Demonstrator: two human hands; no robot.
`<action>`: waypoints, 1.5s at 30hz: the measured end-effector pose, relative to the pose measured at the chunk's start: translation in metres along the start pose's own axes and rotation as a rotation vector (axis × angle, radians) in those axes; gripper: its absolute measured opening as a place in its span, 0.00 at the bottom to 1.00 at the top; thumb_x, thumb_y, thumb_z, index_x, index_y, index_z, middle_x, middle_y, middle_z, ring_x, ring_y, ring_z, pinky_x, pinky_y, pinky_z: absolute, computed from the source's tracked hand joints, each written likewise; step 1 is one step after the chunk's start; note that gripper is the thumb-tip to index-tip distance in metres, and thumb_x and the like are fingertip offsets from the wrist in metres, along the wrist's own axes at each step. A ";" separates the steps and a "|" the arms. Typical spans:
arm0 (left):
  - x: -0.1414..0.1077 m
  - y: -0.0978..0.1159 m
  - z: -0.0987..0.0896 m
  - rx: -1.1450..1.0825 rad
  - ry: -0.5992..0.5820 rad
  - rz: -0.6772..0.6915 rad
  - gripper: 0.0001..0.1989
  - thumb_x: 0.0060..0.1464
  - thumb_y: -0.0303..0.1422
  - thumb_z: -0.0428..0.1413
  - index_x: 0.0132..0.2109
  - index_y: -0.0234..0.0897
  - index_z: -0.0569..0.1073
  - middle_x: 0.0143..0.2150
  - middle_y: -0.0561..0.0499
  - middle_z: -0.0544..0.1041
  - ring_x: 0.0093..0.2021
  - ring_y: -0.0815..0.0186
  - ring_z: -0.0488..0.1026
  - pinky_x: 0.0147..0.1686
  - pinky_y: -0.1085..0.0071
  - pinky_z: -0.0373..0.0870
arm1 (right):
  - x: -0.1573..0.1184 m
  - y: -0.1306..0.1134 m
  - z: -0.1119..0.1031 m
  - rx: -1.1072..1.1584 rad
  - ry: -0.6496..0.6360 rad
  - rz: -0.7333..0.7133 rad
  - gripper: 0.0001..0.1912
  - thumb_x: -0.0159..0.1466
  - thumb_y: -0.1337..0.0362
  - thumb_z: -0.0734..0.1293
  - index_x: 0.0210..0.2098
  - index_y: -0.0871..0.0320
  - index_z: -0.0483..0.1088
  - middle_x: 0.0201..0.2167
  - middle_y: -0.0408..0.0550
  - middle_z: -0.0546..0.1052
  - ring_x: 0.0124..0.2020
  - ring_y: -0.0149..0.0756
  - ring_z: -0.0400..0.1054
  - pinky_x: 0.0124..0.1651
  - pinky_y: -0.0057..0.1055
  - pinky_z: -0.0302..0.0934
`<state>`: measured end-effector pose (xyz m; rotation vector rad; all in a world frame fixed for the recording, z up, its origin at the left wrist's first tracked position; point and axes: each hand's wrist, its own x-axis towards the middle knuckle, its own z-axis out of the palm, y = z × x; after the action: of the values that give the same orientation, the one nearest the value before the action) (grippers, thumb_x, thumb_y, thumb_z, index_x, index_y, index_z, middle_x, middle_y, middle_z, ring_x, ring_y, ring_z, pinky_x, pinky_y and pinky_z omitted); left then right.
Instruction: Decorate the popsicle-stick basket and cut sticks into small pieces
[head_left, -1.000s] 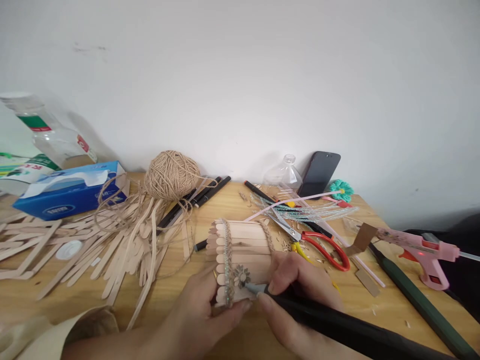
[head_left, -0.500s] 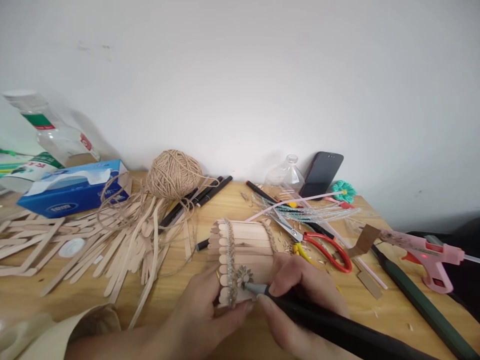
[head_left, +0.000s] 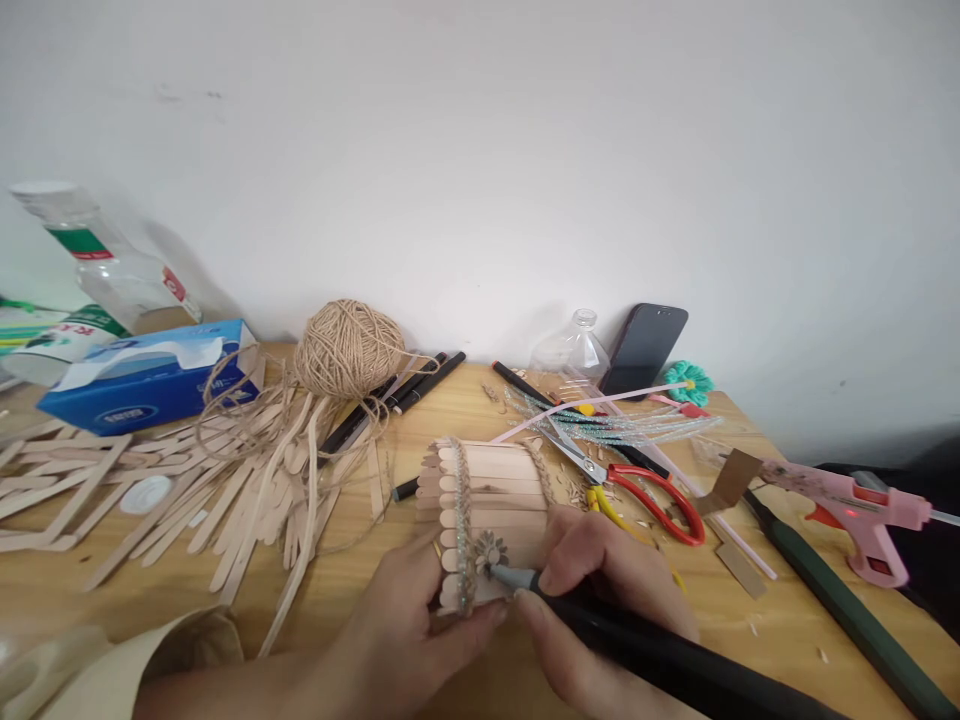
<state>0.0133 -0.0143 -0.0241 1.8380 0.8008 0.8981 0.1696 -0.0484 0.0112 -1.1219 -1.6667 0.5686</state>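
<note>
My left hand (head_left: 409,620) is closed round the lower left side of a craft-stick holder (head_left: 499,465), a rounded form of pale wooden sticks with braided twine and glittery trim along its rim. My right hand (head_left: 611,585) grips a thick black marker (head_left: 637,635) with a grey tip section. The marker's tip touches or nearly touches a small grey-brown flower (head_left: 491,552) of petal-shaped pieces on the holder's side. Right-hand fingers also rest against the holder's right edge. My palms hide the holder's underside.
Loose craft sticks (head_left: 225,520), a twine ball (head_left: 350,348) and a blue tissue box (head_left: 142,385) lie left. Red-handled scissors (head_left: 656,502), glittery pipe cleaners (head_left: 622,425), a phone (head_left: 643,350) and a pink glue gun (head_left: 855,505) with its red light on are right. A dark green marker (head_left: 840,600) lies nearby.
Almost nothing differs. The marker's tip stays at the flower, and both hands keep their hold; the whole view has shifted very slightly.
</note>
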 end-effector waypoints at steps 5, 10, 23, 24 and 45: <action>-0.001 0.001 -0.001 0.020 0.002 -0.008 0.10 0.51 0.32 0.55 0.42 0.41 0.75 0.32 0.50 0.78 0.31 0.63 0.74 0.34 0.71 0.73 | 0.000 0.001 0.000 -0.009 0.021 0.011 0.14 0.53 0.73 0.66 0.24 0.53 0.56 0.18 0.35 0.61 0.18 0.26 0.54 0.21 0.25 0.49; -0.001 0.000 0.000 -0.018 -0.010 0.004 0.12 0.52 0.30 0.55 0.44 0.42 0.74 0.40 0.50 0.79 0.35 0.63 0.75 0.38 0.71 0.73 | -0.001 0.000 0.000 0.001 0.001 0.020 0.13 0.53 0.73 0.67 0.24 0.53 0.56 0.18 0.35 0.62 0.19 0.27 0.55 0.22 0.26 0.49; 0.003 0.003 -0.023 -0.496 -0.283 -0.247 0.10 0.54 0.38 0.55 0.41 0.37 0.73 0.35 0.51 0.75 0.37 0.64 0.72 0.36 0.73 0.69 | 0.006 0.009 -0.019 0.404 0.128 0.226 0.10 0.58 0.60 0.68 0.27 0.53 0.61 0.17 0.35 0.59 0.18 0.27 0.49 0.18 0.23 0.45; 0.003 0.001 -0.025 -0.518 -0.319 -0.273 0.10 0.53 0.38 0.56 0.39 0.37 0.73 0.33 0.51 0.74 0.35 0.65 0.71 0.35 0.73 0.68 | 0.008 0.007 -0.019 0.362 0.109 0.221 0.09 0.57 0.64 0.68 0.27 0.53 0.61 0.17 0.35 0.60 0.18 0.27 0.50 0.18 0.23 0.46; 0.017 -0.002 -0.031 -0.778 -0.605 -0.473 0.11 0.43 0.33 0.61 0.33 0.34 0.68 0.24 0.58 0.62 0.24 0.74 0.54 0.23 0.77 0.49 | 0.015 -0.003 -0.011 0.157 -0.175 0.165 0.11 0.59 0.65 0.64 0.21 0.56 0.60 0.16 0.36 0.61 0.18 0.25 0.52 0.19 0.23 0.46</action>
<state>-0.0045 0.0141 -0.0115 1.0567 0.3791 0.2418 0.1772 -0.0376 0.0247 -1.1265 -1.6535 0.9106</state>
